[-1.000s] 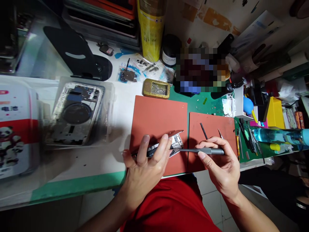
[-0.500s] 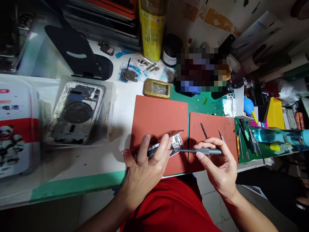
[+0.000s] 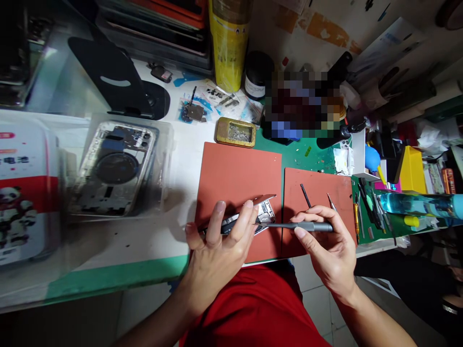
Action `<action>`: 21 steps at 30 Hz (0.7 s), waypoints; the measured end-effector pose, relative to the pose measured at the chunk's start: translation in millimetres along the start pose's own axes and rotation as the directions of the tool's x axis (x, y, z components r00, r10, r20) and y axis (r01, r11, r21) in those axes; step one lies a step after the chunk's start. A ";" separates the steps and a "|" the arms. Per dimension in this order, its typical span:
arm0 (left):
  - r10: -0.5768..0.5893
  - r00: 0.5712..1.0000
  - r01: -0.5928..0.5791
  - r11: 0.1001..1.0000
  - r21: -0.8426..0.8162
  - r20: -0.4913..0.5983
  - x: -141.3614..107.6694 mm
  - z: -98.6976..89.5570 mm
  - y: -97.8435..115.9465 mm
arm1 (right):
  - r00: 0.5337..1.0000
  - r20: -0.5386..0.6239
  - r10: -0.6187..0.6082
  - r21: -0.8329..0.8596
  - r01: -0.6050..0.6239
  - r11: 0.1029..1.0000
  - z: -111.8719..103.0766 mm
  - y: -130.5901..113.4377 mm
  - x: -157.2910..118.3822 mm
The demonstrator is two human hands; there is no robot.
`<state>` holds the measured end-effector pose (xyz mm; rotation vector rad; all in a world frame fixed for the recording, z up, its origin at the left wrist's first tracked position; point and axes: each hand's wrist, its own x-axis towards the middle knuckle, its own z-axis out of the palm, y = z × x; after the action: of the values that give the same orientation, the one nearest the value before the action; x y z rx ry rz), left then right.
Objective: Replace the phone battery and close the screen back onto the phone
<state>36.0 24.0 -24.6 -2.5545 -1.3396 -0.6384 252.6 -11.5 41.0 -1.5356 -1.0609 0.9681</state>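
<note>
An opened phone (image 3: 266,212) with its inner parts showing lies on a reddish-brown mat (image 3: 238,168), its thin panel tilted up along the far side. My left hand (image 3: 219,246) is wrapped over the phone and grips it, covering much of its middle. Between the thumb and fingers of my right hand (image 3: 331,250) is a dark grey screwdriver (image 3: 313,226). The tool lies nearly level and points left, its tip beside my left fingertips at the phone. Whether the tip touches a screw cannot be made out.
A small tin (image 3: 236,132) of tiny metal parts sits behind the mat. At the left are a phone housing (image 3: 117,168) in a clear tray and a panda box (image 3: 27,193). Tools (image 3: 376,207) and a blue bottle (image 3: 415,204) lie right.
</note>
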 end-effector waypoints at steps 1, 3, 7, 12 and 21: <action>-0.003 1.000 0.003 1.000 -0.007 -0.003 0.0 0.0 0.0 | 1.000 -0.002 -0.010 -0.003 0.010 1.000 -0.4 -1.1 0.5; -0.003 1.000 0.003 1.000 -0.025 -0.008 -0.2 0.1 0.1 | 0.998 -0.030 -0.048 -0.035 0.047 0.998 -1.4 -3.5 1.3; 0.004 1.000 -0.004 0.999 -0.042 0.011 -0.8 -0.7 -0.1 | 0.959 -0.016 -0.283 -0.281 0.267 0.922 -1.6 -9.0 4.7; 0.017 1.000 -0.017 1.000 -0.012 -0.011 1.4 -1.1 -0.6 | 0.802 0.287 -0.523 -0.455 0.595 0.662 8.3 -16.8 21.6; 0.021 1.000 -0.022 0.999 -0.034 -0.021 1.3 -1.8 -0.2 | 0.793 0.368 -0.486 -0.471 0.610 0.638 15.3 -23.2 35.0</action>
<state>36.0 24.5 -22.4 -2.5787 -1.3038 -0.6872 244.9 29.0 58.3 -1.4156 -1.9768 0.3757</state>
